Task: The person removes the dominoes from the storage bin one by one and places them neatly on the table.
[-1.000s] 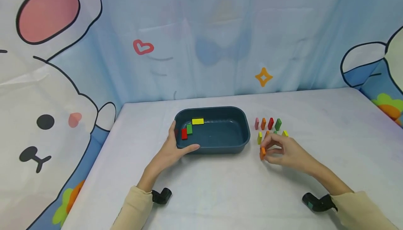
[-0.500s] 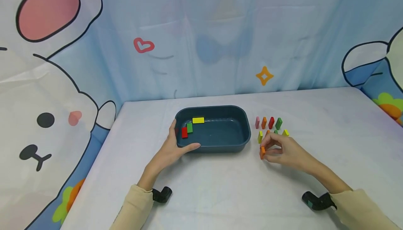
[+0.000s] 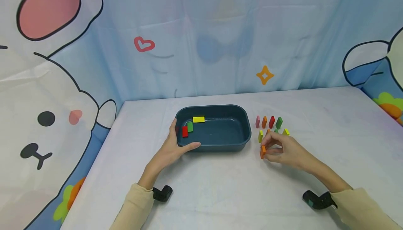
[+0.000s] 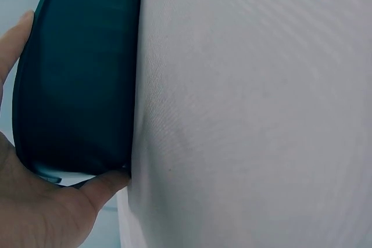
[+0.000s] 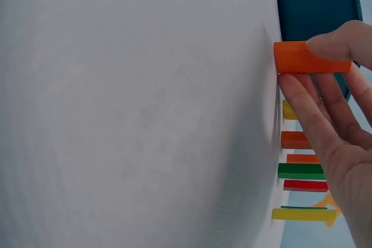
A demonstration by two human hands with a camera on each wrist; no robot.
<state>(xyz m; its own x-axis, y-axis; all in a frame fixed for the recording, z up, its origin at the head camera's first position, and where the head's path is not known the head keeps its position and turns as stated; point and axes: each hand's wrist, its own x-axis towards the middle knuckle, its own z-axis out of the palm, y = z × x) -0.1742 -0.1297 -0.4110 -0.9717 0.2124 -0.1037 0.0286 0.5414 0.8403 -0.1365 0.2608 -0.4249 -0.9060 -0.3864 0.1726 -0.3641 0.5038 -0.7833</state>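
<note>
My left hand [image 3: 171,148] rests spread around the front left corner of a dark teal plastic bin [image 3: 220,148], thumb along the front and fingers at the left side. Inside the bin lie a yellow block [image 3: 198,119], a green block [image 3: 190,126] and a red block [image 3: 185,131]. To the right of the bin, my right hand [image 3: 284,149] pinches an upright orange domino block [image 5: 290,57] between thumb and fingers, its lower end right at the tabletop. Behind this hand stand more blocks, some partly hidden by the fingers.
A back row holds a pink block [image 3: 257,122], an orange block [image 3: 264,122], a red block [image 3: 271,122] and a green block [image 3: 278,123]. In front stand a yellow block [image 3: 260,136] and several others. A white cloth [image 3: 214,191] covers the table; a printed curtain [image 3: 204,76] hangs behind.
Both hands, the bin and the blocks keep their places. Only the head view shifts slightly.
</note>
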